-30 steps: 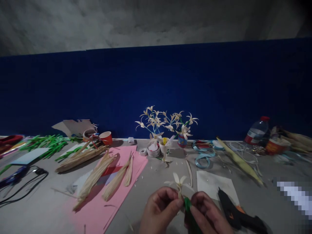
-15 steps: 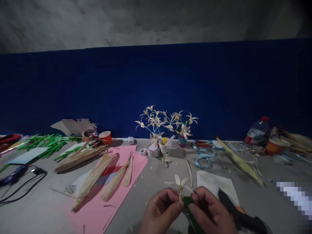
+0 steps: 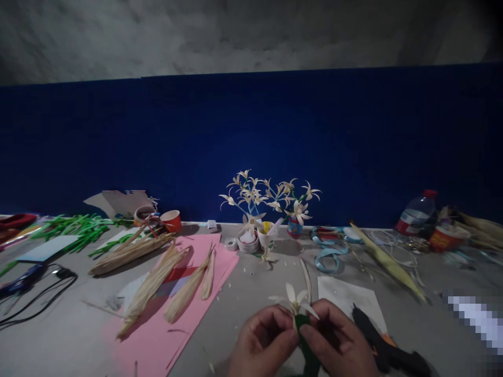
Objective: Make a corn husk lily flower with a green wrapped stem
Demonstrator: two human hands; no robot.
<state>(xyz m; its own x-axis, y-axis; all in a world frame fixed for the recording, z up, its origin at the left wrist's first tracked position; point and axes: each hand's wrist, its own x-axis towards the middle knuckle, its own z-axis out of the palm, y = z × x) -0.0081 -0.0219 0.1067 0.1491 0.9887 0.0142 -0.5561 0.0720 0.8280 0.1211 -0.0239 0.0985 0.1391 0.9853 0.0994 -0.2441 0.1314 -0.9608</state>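
At the bottom centre, my left hand (image 3: 260, 343) and my right hand (image 3: 338, 345) meet around a small cream paper flower (image 3: 295, 302) on a green stem (image 3: 306, 350). Both hands pinch the stem just under the bloom, thumbs and forefingers close together. The petals stick up above my fingers. A black glue gun (image 3: 383, 347) lies just right of my right hand, partly on a white sheet (image 3: 346, 296).
A pink sheet (image 3: 186, 309) with dried husk strips (image 3: 151, 285) lies to the left. Finished flowers in a small vase (image 3: 293, 226) stand by the blue wall. Blue ribbon (image 3: 326, 256), a water bottle (image 3: 415, 214), red cups (image 3: 171, 220), green leaves (image 3: 74, 229) and black cables (image 3: 39, 298) are scattered about.
The flower has shifted slightly right and lower between my fingers, and my hands have closed in tighter around the stem.
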